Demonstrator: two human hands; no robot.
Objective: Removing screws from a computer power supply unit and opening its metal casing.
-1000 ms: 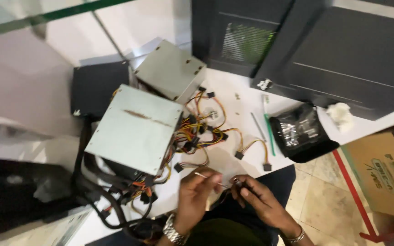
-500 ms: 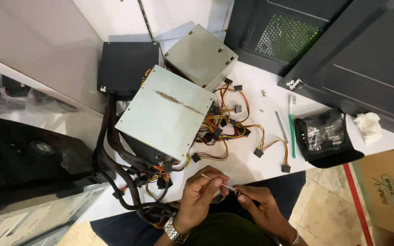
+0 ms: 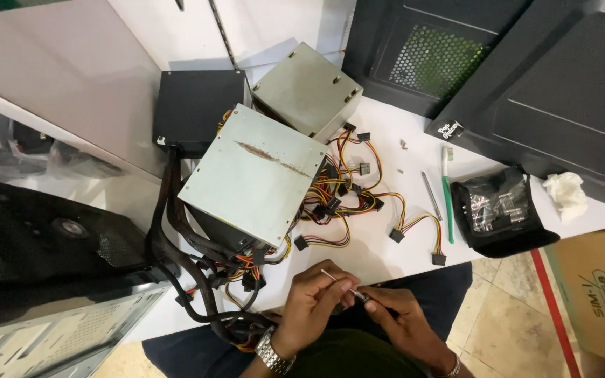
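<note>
Three power supplies (image 3: pixel 260 178) crowd the table (image 3: pixel 386 252); the left hand (image 3: pixel 313 301) and right hand (image 3: pixel 400 315) pinch one thin tool (image 3: pixel 341 285) beside tangled cables (image 3: pixel 344 203).

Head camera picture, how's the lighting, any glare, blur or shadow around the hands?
Head view: bright, even light on the white table, with only soft shadows under the grey metal power supply box; mild sheen on the clear plastic bag of small parts; left hand and right hand sharp, the thin metal tool between them clearly readable; dark case panels lose detail.
</note>
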